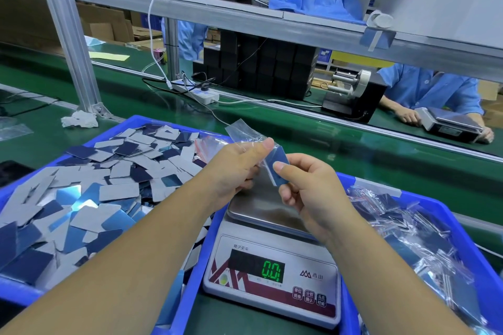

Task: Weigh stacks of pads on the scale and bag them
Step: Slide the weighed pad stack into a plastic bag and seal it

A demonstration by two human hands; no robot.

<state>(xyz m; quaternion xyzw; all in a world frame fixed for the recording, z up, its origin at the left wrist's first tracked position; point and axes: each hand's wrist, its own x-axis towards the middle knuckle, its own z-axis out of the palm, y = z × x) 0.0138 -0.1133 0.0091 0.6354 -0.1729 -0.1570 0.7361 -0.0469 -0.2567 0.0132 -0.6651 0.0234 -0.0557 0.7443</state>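
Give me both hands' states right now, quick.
Left hand: pinches the clear bag at its mouth.
Right hand: grips the stack of pads, feeding it into the bag.

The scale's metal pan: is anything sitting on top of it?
Nothing visible on the pan; the display reads 0.0. Both hands hold the pad stack and bag above, hiding its far part.

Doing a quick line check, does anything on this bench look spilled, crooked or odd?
Nothing much. The scale reads 0.0 with a bare pan, and the left hand and right hand hold a bag and pads above it. A crumpled white scrap lies by the frame post.
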